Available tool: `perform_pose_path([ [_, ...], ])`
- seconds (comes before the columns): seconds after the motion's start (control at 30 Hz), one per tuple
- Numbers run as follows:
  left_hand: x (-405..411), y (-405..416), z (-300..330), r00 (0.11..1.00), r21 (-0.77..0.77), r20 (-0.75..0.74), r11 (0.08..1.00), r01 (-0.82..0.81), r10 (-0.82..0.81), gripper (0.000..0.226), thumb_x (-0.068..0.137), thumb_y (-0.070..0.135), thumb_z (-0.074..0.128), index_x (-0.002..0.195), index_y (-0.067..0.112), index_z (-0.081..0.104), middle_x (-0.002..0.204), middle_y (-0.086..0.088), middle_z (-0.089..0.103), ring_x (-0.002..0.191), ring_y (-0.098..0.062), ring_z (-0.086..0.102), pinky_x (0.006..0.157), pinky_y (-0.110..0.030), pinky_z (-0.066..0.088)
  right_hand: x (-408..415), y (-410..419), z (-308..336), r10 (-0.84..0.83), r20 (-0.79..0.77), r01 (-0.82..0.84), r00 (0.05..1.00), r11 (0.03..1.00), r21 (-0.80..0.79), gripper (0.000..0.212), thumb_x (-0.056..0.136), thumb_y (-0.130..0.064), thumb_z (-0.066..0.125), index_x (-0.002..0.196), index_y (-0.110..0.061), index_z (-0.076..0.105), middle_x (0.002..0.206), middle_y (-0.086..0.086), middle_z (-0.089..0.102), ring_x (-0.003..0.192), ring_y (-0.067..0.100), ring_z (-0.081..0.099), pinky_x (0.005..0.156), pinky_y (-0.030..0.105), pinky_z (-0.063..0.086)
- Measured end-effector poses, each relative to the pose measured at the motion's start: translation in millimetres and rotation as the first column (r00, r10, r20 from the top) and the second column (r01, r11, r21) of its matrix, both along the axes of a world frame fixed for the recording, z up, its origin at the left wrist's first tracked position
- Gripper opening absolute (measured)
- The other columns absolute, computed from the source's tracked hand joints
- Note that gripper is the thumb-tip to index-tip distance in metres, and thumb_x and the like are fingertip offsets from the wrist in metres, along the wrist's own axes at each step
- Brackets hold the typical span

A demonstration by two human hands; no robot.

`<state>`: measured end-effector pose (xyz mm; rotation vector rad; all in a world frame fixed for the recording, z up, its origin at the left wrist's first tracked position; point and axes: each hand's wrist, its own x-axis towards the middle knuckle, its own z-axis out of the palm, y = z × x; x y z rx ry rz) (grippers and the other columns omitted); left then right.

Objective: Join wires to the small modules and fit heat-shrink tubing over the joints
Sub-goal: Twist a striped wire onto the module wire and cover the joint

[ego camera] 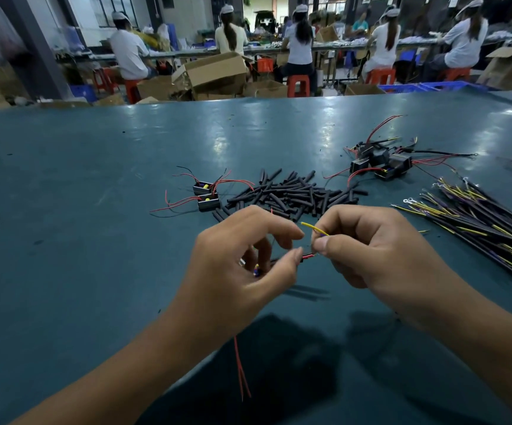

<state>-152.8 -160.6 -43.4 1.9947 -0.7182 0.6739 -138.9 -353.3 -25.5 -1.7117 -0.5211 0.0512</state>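
My left hand [245, 265] cups a small module, mostly hidden in the palm, and pinches its red wire [308, 257] between thumb and finger. My right hand [368, 250] pinches a yellow wire [314, 229] whose end sticks up to the left; its fingertips meet the red wire's tip. Two red leads [242, 372] hang down below my left wrist. A heap of black heat-shrink tubes [291, 194] lies just beyond both hands. Two small black modules [207, 194] with red leads sit left of that heap.
A cluster of black modules with wires [380, 162] lies at the far right of the teal table [80, 225]. A bundle of black and yellow wires [487, 222] fans out at the right edge. Seated people, cardboard boxes and red stools fill the background.
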Motion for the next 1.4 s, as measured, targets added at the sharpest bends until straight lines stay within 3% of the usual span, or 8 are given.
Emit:
perform_pose_path([
  [0.3,3,-3,-9,0.908,0.257,0.412,0.948,-0.19,0.071,0.013,0.093,0.01,0.069,0.084,0.004,0.075,0.082,-0.005,0.067,0.063,-0.025,0.06,0.054,-0.039,0.049,-3,0,4,0.086,-0.261,-0.067,0.961,0.995,0.08,0.027,0.089,-0.001,0.059,0.066,-0.015,0.06,0.051,-0.004,0.03,0.043,0.01,0.021,0.039,0.016,0.02],
  [0.53,-2,-8,-4,0.988,-0.012,-0.15,0.999,0.039,-0.041,0.005,0.082,0.014,0.068,0.078,0.014,0.071,0.065,0.009,0.055,0.057,-0.006,0.046,0.054,-0.019,0.035,-4,0,-4,0.022,0.226,0.008,0.974,0.991,-0.131,0.009,0.082,-0.015,0.064,0.072,-0.014,0.063,0.056,0.009,0.045,0.051,0.007,0.035,0.046,0.019,0.028],
  [0.63,-2,-10,2,0.657,-0.458,-0.657,0.888,0.042,-0.37,0.012,0.076,0.012,0.065,0.065,0.013,0.068,0.053,0.004,0.049,0.046,-0.007,0.038,0.045,-0.017,0.032,-6,-1,-7,0.024,0.42,0.078,0.907,0.971,-0.224,0.007,0.081,-0.015,0.065,0.074,-0.017,0.063,0.056,-0.002,0.046,0.049,0.002,0.036,0.05,0.012,0.029],
  [0.73,-3,-11,6,0.301,-0.616,-0.762,0.786,-0.064,-0.573,0.01,0.073,0.015,0.059,0.063,0.016,0.063,0.056,0.001,0.049,0.043,-0.008,0.036,0.041,-0.018,0.033,-6,0,-8,0.046,0.468,0.083,0.882,0.964,-0.252,0.008,0.08,-0.021,0.063,0.074,-0.016,0.063,0.057,-0.008,0.046,0.05,0.001,0.037,0.051,0.009,0.029],
  [0.83,-4,-9,3,0.661,-0.463,-0.657,0.886,0.025,-0.362,0.004,0.076,0.018,0.067,0.072,0.016,0.066,0.057,-0.001,0.053,0.044,-0.012,0.043,0.043,-0.02,0.036,-3,-1,-7,0.006,0.283,0.04,0.959,0.987,-0.155,0.011,0.083,-0.018,0.065,0.073,-0.013,0.062,0.056,0.006,0.045,0.05,0.005,0.034,0.048,0.017,0.029],
  [0.93,-2,-4,-1,0.984,-0.077,-0.173,0.997,0.031,-0.044,0.008,0.082,0.024,0.072,0.088,0.02,0.072,0.074,0.011,0.064,0.059,-0.009,0.058,0.054,-0.023,0.047,1,-3,-4,-0.021,0.119,0.03,0.993,0.997,-0.068,0.013,0.081,-0.018,0.063,0.073,-0.008,0.062,0.05,-0.007,0.041,0.046,0.004,0.033,0.044,0.014,0.028],
  [1.1,-1,-7,-6,0.945,0.2,0.328,0.977,-0.077,0.007,0.011,0.092,0.007,0.07,0.099,0.005,0.077,0.093,-0.003,0.071,0.077,-0.015,0.066,0.066,-0.03,0.053,0,-3,0,0.047,-0.214,-0.026,0.976,0.995,0.098,0.018,0.082,-0.008,0.065,0.066,-0.016,0.062,0.048,-0.005,0.033,0.039,0.007,0.025,0.038,0.015,0.021],
  [1.4,-2,-5,-6,0.907,0.38,0.42,0.905,-0.192,0.016,0.012,0.095,0.003,0.061,0.088,0.002,0.072,0.086,-0.006,0.063,0.069,-0.024,0.057,0.06,-0.038,0.05,-2,-2,3,0.107,-0.365,-0.072,0.925,0.992,0.108,0.026,0.088,-0.002,0.057,0.066,-0.015,0.061,0.055,0.001,0.025,0.045,0.011,0.015,0.04,0.015,0.015],
])
